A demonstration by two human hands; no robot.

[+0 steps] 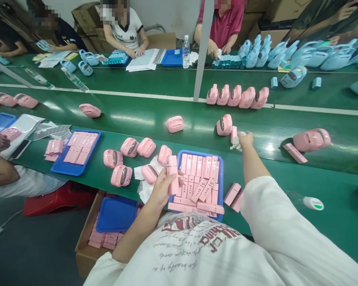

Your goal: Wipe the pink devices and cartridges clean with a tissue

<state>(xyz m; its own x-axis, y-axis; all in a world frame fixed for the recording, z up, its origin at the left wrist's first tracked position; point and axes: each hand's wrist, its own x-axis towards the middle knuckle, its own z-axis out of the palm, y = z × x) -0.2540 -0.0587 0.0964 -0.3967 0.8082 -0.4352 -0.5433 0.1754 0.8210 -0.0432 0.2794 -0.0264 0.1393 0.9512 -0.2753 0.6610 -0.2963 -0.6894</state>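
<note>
I have the left hand (163, 185) wrapped round a pink block (173, 169) by the blue tray (221, 174); the right hand (247, 139), small from here, seemingly pinches white cloth (237, 147) beside a pink case (224, 125).

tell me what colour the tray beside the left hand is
The tray beside the left hand is blue, best seen in the head view.

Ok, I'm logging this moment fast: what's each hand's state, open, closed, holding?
Left hand: closed, holding a pink block.
Right hand: at a white cloth; open or closed can't be told.
</note>
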